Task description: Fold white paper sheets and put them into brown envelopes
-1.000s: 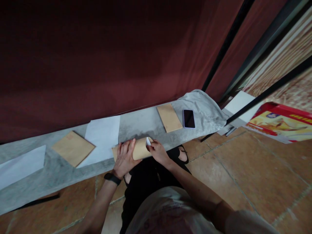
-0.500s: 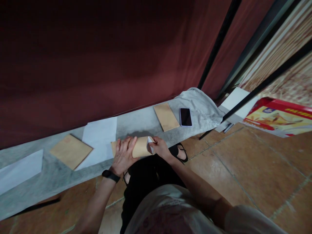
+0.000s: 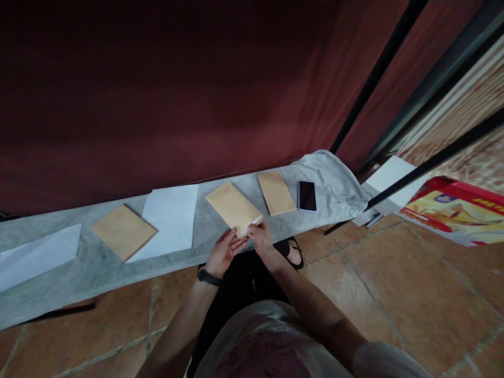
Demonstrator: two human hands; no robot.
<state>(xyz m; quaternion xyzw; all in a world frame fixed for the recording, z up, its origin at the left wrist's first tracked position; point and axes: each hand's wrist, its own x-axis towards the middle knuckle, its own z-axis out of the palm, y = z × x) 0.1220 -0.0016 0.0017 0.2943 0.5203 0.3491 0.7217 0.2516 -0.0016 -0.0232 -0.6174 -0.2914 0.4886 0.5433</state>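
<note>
A brown paper envelope [image 3: 233, 206] slants across the front half of the cloth-covered bench, its near end between my hands. White shows at that near end, perhaps paper or the flap's inner side; I cannot tell which. My left hand [image 3: 224, 252] grips the envelope's near left corner, thumb on top and fingers beneath. With its fingers pinched, my right hand [image 3: 260, 236] holds the near right corner by the white edge. To the right lies a second brown envelope [image 3: 276, 192], and a third brown envelope [image 3: 123, 231] overlaps white sheets [image 3: 175, 218] on the left.
A phone [image 3: 307, 196] lies near the right end of the grey cloth [image 3: 334, 178]. Another white sheet [image 3: 43, 252] is at the far left. Black metal bars [image 3: 378, 73] and a red and yellow box [image 3: 457, 210] stand to the right. A dark red curtain hangs behind.
The held envelope has turned from crosswise to slanting away from me and looks flatter. My left hand has left its top and now grips its near corner. The view has shifted slightly.
</note>
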